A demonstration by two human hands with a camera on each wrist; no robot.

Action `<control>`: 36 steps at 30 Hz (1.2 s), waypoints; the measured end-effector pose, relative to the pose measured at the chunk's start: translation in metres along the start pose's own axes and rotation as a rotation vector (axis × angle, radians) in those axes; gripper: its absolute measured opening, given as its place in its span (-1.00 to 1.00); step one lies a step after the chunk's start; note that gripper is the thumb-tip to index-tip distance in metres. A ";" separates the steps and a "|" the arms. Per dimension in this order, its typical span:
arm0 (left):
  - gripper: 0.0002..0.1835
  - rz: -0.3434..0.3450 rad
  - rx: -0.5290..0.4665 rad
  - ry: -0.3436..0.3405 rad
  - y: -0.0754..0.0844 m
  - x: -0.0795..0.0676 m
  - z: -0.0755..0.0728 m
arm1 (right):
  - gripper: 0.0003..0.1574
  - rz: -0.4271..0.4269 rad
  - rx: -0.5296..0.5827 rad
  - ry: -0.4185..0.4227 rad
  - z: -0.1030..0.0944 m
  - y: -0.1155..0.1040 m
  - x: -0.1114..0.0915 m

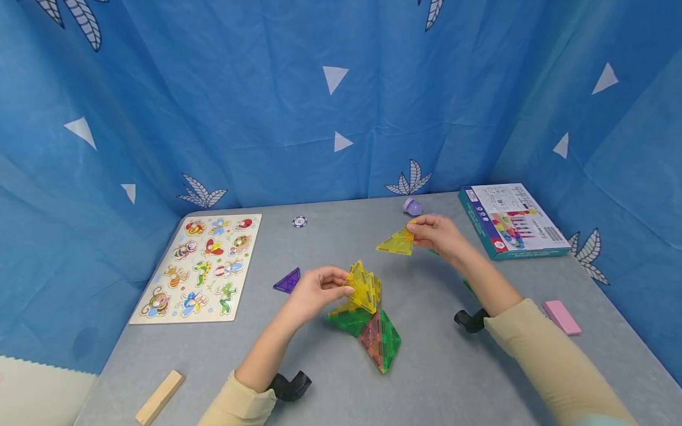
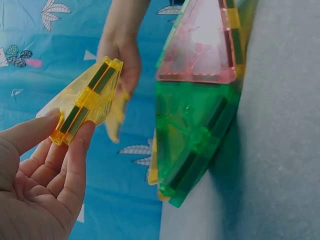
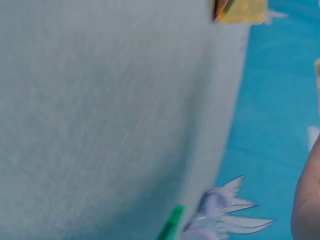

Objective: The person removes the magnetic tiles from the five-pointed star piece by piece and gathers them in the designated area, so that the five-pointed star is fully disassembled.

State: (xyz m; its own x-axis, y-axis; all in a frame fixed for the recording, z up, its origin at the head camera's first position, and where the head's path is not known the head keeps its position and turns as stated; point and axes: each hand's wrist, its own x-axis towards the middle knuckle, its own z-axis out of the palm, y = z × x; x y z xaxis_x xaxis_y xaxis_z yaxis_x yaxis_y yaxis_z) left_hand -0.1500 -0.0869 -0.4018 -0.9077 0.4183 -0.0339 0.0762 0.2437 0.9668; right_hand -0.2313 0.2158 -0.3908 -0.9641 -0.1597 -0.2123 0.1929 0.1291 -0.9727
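My left hand [image 1: 318, 290] pinches yellow triangular magnetic tiles [image 2: 86, 102] between thumb and fingers, their edges joined in the left wrist view. They are held up close to a tile build of green, red and yellow triangles [image 1: 371, 342] on the table; whether they touch it I cannot tell. Farther back on the right, my right hand [image 1: 438, 235] holds one yellow triangular tile [image 1: 398, 242] by its corner, above the table. Only an edge of that hand shows in the right wrist view. A purple triangular tile [image 1: 288, 280] lies left of the build.
An insect puzzle board [image 1: 199, 269] lies at left, a wooden block [image 1: 160, 397] at front left. A boxed set [image 1: 514, 222] and a pink block [image 1: 562, 317] are at right. Toward the back are a poker chip [image 1: 299, 221] and a purple knob-like piece [image 1: 412, 206]. Green tile parts show under the right arm.
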 end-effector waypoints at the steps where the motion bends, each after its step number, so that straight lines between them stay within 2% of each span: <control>1: -0.75 0.000 -0.002 -0.002 -0.001 0.000 0.001 | -0.46 0.029 0.032 0.022 -0.001 0.002 0.008; 7: -0.76 0.014 -0.001 -0.045 -0.005 0.000 0.009 | -0.43 0.175 0.128 0.070 -0.006 0.018 0.044; 13: -0.75 0.032 0.002 -0.102 -0.007 -0.002 0.016 | -0.42 0.279 0.083 0.080 0.001 0.033 0.063; 20: -0.78 0.048 0.008 -0.113 -0.007 -0.002 0.020 | -0.39 0.275 -0.005 0.080 0.002 0.035 0.063; 24: -0.78 0.044 0.007 -0.107 -0.008 -0.002 0.018 | -0.31 0.262 -0.119 0.085 0.000 0.029 0.059; 28: -0.80 0.037 0.006 -0.093 -0.007 -0.002 0.018 | -0.35 0.138 -0.310 0.020 0.005 0.020 0.039; 30: -0.81 0.032 -0.006 -0.082 -0.005 -0.003 0.018 | -0.39 0.071 -0.339 -0.039 0.013 0.015 0.020; 32: -0.81 0.030 -0.022 -0.057 -0.004 -0.003 0.019 | -0.40 0.015 -0.313 -0.137 0.024 0.011 -0.003; 36: -0.81 0.063 -0.044 0.023 0.001 -0.003 0.021 | -0.38 0.021 -0.215 -0.321 0.046 0.009 -0.043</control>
State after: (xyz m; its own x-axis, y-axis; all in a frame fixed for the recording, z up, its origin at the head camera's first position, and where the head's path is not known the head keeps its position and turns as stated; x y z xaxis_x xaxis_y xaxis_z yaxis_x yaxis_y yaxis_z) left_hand -0.1382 -0.0697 -0.4059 -0.9110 0.4112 0.0323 0.1155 0.1792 0.9770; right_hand -0.1795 0.1793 -0.3949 -0.8477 -0.4483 -0.2837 0.1365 0.3324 -0.9332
